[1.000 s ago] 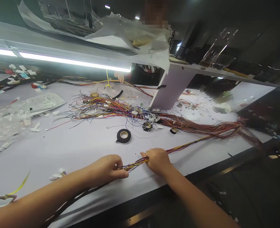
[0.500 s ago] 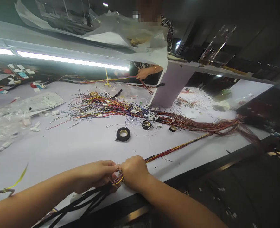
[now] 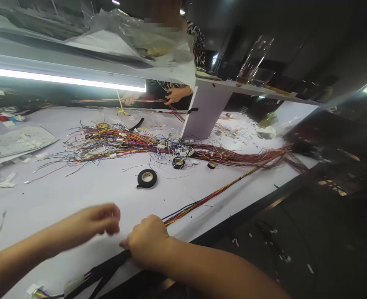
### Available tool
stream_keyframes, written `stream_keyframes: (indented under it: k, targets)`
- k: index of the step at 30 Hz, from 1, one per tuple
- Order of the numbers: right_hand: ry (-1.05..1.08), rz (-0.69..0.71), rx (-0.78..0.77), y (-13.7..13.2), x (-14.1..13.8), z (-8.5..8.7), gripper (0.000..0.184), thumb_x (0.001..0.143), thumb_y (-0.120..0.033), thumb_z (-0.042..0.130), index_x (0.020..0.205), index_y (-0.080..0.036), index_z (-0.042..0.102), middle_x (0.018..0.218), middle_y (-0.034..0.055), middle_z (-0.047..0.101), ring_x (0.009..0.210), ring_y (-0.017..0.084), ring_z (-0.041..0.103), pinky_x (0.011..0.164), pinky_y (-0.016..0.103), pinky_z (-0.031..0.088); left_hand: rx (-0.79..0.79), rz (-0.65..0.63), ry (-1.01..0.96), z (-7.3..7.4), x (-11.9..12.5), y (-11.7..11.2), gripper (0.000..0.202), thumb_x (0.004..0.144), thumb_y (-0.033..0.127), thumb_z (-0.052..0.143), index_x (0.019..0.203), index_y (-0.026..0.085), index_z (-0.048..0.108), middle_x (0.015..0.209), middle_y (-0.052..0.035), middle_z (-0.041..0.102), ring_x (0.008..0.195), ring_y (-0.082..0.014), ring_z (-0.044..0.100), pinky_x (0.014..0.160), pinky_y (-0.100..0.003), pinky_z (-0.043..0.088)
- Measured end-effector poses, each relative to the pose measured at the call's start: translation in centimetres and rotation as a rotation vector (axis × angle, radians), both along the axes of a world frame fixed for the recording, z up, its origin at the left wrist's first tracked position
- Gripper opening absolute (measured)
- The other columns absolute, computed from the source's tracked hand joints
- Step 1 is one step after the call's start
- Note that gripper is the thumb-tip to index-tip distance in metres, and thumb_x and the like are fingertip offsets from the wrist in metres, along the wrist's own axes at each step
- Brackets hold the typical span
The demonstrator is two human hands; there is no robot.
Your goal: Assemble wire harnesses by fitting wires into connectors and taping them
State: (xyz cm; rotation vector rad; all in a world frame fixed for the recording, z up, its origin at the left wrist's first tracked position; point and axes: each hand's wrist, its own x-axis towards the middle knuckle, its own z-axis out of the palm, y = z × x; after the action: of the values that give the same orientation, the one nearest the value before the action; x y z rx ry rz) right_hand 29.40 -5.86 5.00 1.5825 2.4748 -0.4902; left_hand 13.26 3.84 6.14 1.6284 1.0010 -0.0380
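Observation:
My right hand is closed around a wire bundle of red, yellow and dark wires near the front edge of the table. Left of the fist, the black-wrapped branches of this bundle come out and run to the lower left. My left hand hovers over the table, apart from the bundle. Its fingers are loosely curled with a gap to the thumb, and nothing shows in them. Beyond the hands, a roll of black tape lies flat on the white table.
A large tangle of loose wires stretches across the table, with smaller tape rolls beside it. A co-worker's hand holds wires at the far side. A white upright panel and a lit tube lamp stand behind.
My left hand has let go of the bundle and moved away to the left. My right hand still grips it. The view has turned right, so things appear further left.

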Motion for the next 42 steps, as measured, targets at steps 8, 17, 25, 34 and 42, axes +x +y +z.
stream_keyframes:
  k: [8,17,25,34,42]
  targets:
    - [0.140,0.310,0.215,-1.3,1.6,0.7,0.030,0.089,-0.035,0.051,0.115,-0.033,0.067,0.088,0.0000,0.072,0.072,0.024,0.066,0.054,0.034,0.046,-0.535,-0.289,-0.139,0.4,15.2,-1.0,0.051,0.072,0.065,0.063,0.093,0.019,0.062,0.082,-0.0041,0.068,0.071,-0.0185,0.061,0.069,-0.032,0.045]
    - [0.461,0.582,0.613,-3.1,5.1,0.8,0.030,0.099,-0.029,0.038,0.119,-0.034,0.059,0.116,-0.0048,0.064,0.117,0.011,0.050,0.111,0.029,0.030,-0.493,-0.247,-0.129,-1.5,11.3,-0.2,0.048,0.075,0.063,0.063,0.091,0.018,0.065,0.057,0.0074,0.045,0.049,-0.0105,0.044,0.054,-0.027,0.032]
    - [0.395,0.028,0.636,-0.9,8.5,-2.1,0.019,0.097,-0.028,0.048,0.109,-0.019,0.061,0.087,0.0049,0.069,0.077,0.017,0.061,0.085,0.036,0.043,-0.498,-0.149,-0.194,-0.8,3.7,-0.9,0.045,0.080,0.061,0.058,0.070,0.017,0.062,0.065,-0.0002,0.060,0.059,-0.0154,0.054,0.066,-0.029,0.039]
    - [0.539,-0.023,0.317,-1.2,7.7,-2.2,0.018,0.094,-0.036,0.053,0.092,-0.021,0.064,0.077,-0.0002,0.067,0.065,0.013,0.057,0.063,0.026,0.035,-0.460,0.135,-0.186,-1.3,1.6,-4.0,0.031,0.081,0.046,0.062,0.100,0.021,0.061,0.077,0.0013,0.067,0.055,-0.0109,0.041,0.053,-0.024,0.026]
    - [0.526,-0.151,0.178,-1.0,6.9,-1.4,0.011,0.085,-0.029,0.063,0.079,-0.021,0.060,0.071,-0.0026,0.065,0.063,0.013,0.056,0.059,0.024,0.034,-0.427,0.131,-0.222,-2.1,2.8,-4.8,0.043,0.068,0.044,0.076,0.094,0.021,0.052,0.070,0.0041,0.063,0.061,-0.0126,0.049,0.057,-0.025,0.031]
